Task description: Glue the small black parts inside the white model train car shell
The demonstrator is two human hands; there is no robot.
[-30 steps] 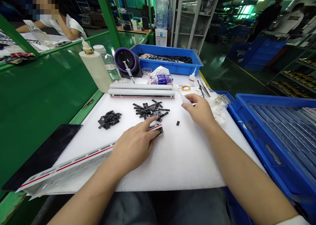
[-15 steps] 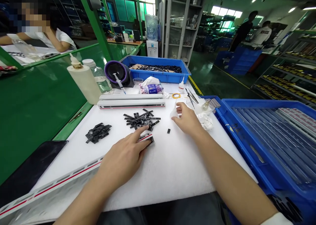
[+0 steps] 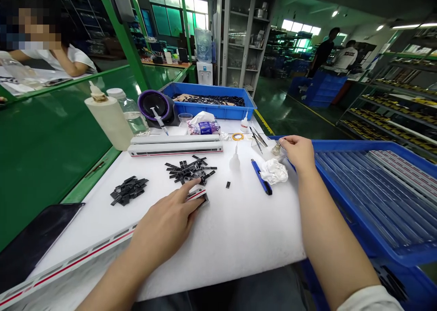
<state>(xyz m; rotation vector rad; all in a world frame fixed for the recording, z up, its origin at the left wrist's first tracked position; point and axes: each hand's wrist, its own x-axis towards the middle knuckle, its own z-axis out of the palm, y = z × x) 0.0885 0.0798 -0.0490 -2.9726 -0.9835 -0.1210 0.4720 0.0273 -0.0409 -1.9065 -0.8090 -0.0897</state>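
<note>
My left hand (image 3: 167, 222) is closed round the end of a long white train-car shell (image 3: 78, 258) with a red stripe and dark windows. The shell runs down to the lower left. Its index fingertip reaches the edge of a pile of small black plastic pieces (image 3: 186, 170). To the right, my right hand (image 3: 298, 151) has its thumb and fingers pinched together beside a small jar (image 3: 276, 150); what they hold is too small to make out. A translucent dropper bottle (image 3: 235, 161) stands upright on the white tabletop, near one loose black piece (image 3: 228, 185).
A second black pile (image 3: 129, 191) lies left. White shells (image 3: 175, 148) lie behind. A blue utility knife (image 3: 261, 176) and crumpled tissue (image 3: 274, 171) lie right. Blue trays (image 3: 341, 142) border the table's right side; a blue bin (image 3: 208, 109) stands at the back.
My right hand has left the dropper bottle and moved right to the small jar. The bottle now stands alone, and the utility knife has come into sight. My left hand still holds the shell.
</note>
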